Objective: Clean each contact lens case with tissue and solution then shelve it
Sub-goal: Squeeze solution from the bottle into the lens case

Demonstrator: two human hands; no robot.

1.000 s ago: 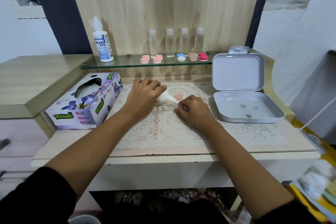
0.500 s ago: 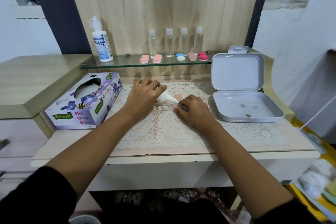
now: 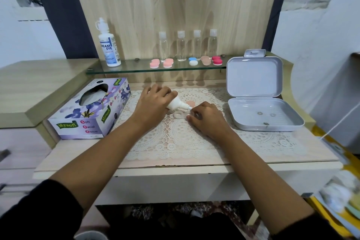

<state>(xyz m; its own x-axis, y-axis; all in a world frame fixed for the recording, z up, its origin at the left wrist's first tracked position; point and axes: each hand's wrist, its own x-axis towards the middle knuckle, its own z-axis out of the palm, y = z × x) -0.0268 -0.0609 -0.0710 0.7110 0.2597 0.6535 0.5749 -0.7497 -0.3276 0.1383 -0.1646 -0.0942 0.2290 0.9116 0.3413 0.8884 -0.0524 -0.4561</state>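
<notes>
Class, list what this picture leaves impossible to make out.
Head view:
1. The small bottle: body hidden by the left hand.
2. The clear lens case: right part covered by the right hand.
3. Three bits in the grey box: too small.
4. Bottom-right clutter: blurred, cut by the edge.

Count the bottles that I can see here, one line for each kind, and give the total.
Small clear bottles on the glass shelf: 4
Large white solution bottle on the same shelf: 1
Small white bottle in the left hand: 1
Total: 6
</notes>
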